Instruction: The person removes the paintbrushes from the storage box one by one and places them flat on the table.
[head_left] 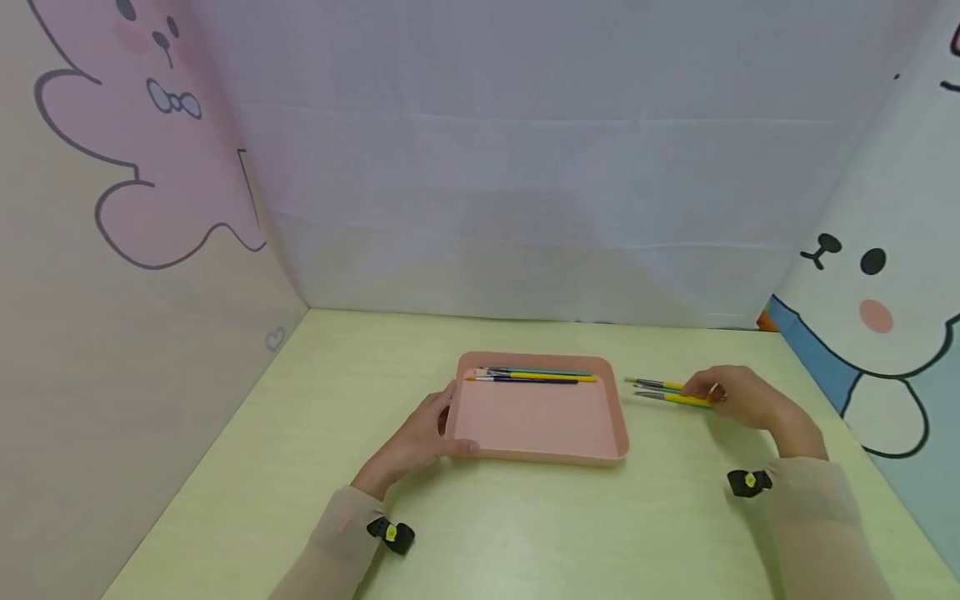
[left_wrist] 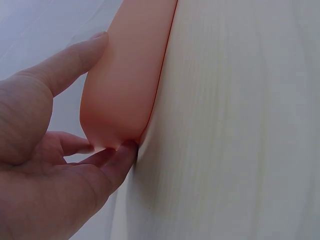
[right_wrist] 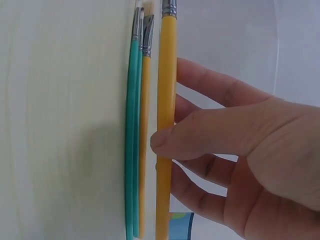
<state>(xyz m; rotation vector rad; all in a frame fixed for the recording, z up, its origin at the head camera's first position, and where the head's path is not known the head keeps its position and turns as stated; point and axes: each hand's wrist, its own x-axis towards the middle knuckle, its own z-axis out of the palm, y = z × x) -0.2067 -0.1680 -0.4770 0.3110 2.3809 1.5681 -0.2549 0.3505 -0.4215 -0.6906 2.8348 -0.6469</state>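
Note:
A pink tray (head_left: 540, 417) lies on the pale green table, with three paintbrushes (head_left: 536, 376) along its far edge. My left hand (head_left: 420, 437) grips the tray's near left corner (left_wrist: 117, 100), thumb and fingers around the rim. To the right of the tray lie loose brushes (head_left: 663, 392). My right hand (head_left: 738, 398) pinches a thick yellow brush (right_wrist: 165, 130) between thumb and fingers, lifted slightly. A teal brush (right_wrist: 131, 150) and a thin yellow brush (right_wrist: 144, 150) lie on the table beside it.
Cartoon-printed panels stand at the left (head_left: 135, 167) and right (head_left: 877, 283), a plain white sheet (head_left: 525, 167) at the back. Pale tabletop (head_left: 540, 533) stretches toward me in front of the tray.

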